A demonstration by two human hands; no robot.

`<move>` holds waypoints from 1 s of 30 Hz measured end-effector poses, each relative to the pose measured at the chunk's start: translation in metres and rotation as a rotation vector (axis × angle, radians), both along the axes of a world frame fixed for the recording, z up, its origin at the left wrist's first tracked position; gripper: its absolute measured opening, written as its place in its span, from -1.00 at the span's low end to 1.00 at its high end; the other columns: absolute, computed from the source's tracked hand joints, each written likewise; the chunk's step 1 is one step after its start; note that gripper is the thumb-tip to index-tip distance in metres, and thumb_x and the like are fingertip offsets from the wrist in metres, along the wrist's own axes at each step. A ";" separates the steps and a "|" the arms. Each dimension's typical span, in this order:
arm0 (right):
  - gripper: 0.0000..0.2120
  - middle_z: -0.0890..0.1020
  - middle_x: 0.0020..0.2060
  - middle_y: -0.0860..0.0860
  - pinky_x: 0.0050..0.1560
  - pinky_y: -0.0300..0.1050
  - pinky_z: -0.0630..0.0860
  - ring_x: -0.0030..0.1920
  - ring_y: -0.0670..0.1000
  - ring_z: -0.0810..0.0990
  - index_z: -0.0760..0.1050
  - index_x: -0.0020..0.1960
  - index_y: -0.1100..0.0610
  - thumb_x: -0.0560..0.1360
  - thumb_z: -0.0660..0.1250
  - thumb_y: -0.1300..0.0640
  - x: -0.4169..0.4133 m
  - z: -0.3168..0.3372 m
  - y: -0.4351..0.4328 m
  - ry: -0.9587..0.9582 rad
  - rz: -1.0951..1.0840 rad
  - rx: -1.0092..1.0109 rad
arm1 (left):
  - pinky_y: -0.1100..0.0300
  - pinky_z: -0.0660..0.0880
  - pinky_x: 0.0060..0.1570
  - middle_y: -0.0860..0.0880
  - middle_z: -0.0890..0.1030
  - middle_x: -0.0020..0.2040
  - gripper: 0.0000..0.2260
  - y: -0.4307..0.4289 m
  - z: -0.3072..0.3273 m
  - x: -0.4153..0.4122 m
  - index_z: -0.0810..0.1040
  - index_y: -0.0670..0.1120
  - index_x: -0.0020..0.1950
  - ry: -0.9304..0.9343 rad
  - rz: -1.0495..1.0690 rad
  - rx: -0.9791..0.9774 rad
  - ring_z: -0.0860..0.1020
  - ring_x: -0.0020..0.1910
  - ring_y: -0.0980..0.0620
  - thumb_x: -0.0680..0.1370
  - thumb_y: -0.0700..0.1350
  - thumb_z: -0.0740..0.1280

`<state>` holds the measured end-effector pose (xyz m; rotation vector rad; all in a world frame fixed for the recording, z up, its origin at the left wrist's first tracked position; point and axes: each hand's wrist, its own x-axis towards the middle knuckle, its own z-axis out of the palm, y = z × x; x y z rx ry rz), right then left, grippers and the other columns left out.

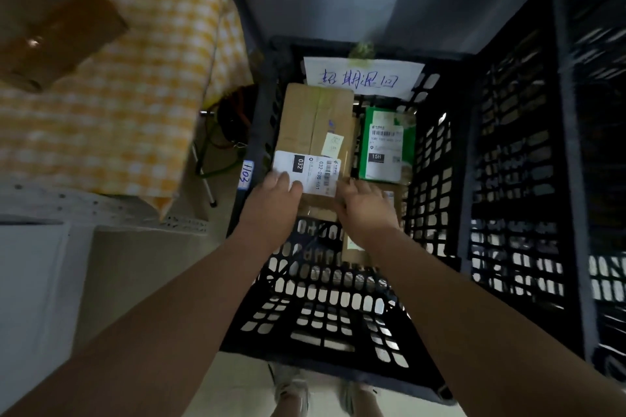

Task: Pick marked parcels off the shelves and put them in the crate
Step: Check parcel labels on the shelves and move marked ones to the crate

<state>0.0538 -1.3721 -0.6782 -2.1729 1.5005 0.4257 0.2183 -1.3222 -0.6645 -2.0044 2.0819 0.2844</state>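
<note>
Crate [338,298]: parcel [315,118] under left hand [276,195], right hand [367,210]

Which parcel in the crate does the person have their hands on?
The long brown cardboard box with the white 032 label: the left hand and right hand both touch its near end. The green parcel beside it lies untouched.
</note>
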 end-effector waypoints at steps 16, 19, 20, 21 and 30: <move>-0.64 0.46 0.26 0.08 0.18 0.04 0.39 0.28 0.15 0.39 0.35 0.35 0.09 0.63 0.05 -0.04 -0.031 0.288 0.107 -0.215 0.487 -0.344 | 0.00 0.36 0.18 -0.15 0.45 0.30 -0.69 0.169 0.301 -0.055 0.43 -0.16 0.30 -0.136 0.272 -0.353 0.38 0.30 -0.15 0.58 -0.09 0.22; -0.63 0.46 0.27 0.07 0.17 0.03 0.42 0.27 0.14 0.40 0.36 0.37 0.08 0.62 0.07 -0.03 -0.043 0.338 0.144 -0.336 0.600 -0.401 | 0.02 0.52 -0.10 -0.15 0.61 0.01 -0.72 0.219 0.349 -0.083 0.60 -0.16 0.04 -0.153 0.328 -0.432 0.57 0.02 -0.16 0.49 -0.08 0.18; -0.62 0.46 0.27 0.06 0.18 0.02 0.43 0.26 0.13 0.40 0.36 0.38 0.08 0.62 0.09 -0.02 -0.045 0.354 0.155 -0.382 0.633 -0.416 | 0.05 0.54 -0.17 -0.13 0.63 -0.05 -0.69 0.237 0.363 -0.089 0.62 -0.14 -0.02 -0.171 0.347 -0.451 0.59 -0.05 -0.14 0.46 -0.06 0.13; -0.62 0.46 0.27 0.05 0.19 0.02 0.43 0.26 0.13 0.41 0.37 0.38 0.08 0.62 0.10 -0.02 -0.045 0.369 0.166 -0.422 0.670 -0.428 | 0.07 0.54 -0.20 -0.12 0.63 -0.08 -0.69 0.255 0.378 -0.094 0.62 -0.13 -0.05 -0.196 0.372 -0.467 0.61 -0.08 -0.13 0.44 -0.05 0.13; -0.65 0.49 0.26 0.05 0.15 -0.03 0.43 0.22 0.10 0.45 0.43 0.35 0.09 0.59 0.18 0.04 -0.019 0.480 0.307 -0.755 0.961 -0.454 | -0.05 0.52 -0.02 -0.21 0.61 0.09 -0.65 0.436 0.487 -0.110 0.58 -0.17 0.15 -0.361 0.681 -0.594 0.57 0.06 -0.24 0.40 -0.10 0.48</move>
